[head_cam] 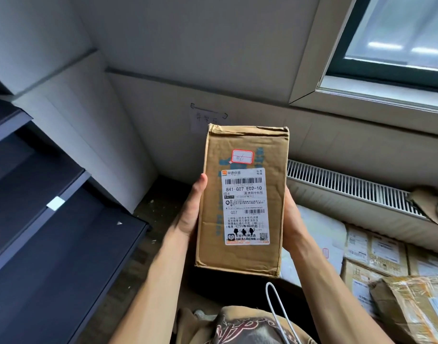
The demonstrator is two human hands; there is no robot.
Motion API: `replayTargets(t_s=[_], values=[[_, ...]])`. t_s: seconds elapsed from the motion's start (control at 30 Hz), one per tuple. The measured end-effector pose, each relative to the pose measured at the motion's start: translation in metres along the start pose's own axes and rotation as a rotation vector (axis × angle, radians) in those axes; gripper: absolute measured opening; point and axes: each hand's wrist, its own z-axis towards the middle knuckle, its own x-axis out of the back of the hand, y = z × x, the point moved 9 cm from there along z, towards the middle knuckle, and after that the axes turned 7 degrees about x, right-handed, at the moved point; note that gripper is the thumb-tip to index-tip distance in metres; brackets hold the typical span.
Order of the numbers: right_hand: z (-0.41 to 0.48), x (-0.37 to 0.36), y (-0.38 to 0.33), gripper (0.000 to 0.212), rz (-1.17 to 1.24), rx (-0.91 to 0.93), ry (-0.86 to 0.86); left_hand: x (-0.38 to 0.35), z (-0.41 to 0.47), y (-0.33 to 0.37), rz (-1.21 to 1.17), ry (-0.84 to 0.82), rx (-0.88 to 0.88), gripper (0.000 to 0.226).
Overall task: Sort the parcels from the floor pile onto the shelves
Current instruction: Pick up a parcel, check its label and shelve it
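I hold a tall brown cardboard parcel (pixel 252 254) upright in front of me, its white shipping label and a small red-edged sticker facing me. My left hand (pixel 192 207) grips its left side, thumb along the front edge. My right hand (pixel 291 223) grips its right side, fingers hidden behind the box. Dark shelves (pixel 51 244) stand to my left, with nothing on the boards that show. The floor pile of parcels (pixel 376 256) lies at the lower right.
A white radiator (pixel 349 189) runs along the wall under a window (pixel 396 43) on the right. A paper note (pixel 208 119) is taped to the wall behind the parcel. A white cable (pixel 277 309) hangs by my chest. Bare floor shows between shelves and pile.
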Motion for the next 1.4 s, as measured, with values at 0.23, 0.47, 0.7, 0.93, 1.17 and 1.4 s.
replayTargets(t_s=[0.23, 0.47, 0.7, 0.93, 1.17, 1.4], values=[[0.002, 0.010, 0.020, 0.072, -0.117, -0.021, 0.010, 0.027, -0.004, -0.004, 0.095, 0.175, 0.043, 0.063], [0.000, -0.002, 0.037, 0.074, -0.251, -0.054, 0.065, 0.105, -0.035, -0.005, 0.293, 0.714, 0.073, 0.049], [-0.002, -0.053, 0.064, 0.048, -0.390, -0.111, 0.047, 0.163, -0.078, -0.013, 0.299, 0.876, 0.152, 0.062], [-0.004, -0.118, 0.088, 0.048, -0.524, -0.099, -0.019, 0.201, -0.103, -0.015, 0.205, 0.754, 0.203, 0.118], [-0.010, -0.186, 0.098, 0.055, -0.661, -0.058, -0.116, 0.243, -0.138, -0.016, 0.131, 0.732, 0.221, 0.159], [-0.013, -0.225, 0.097, 0.049, -0.695, -0.014, -0.334, 0.260, -0.198, -0.016, -0.117, 1.059, -0.008, 0.123]])
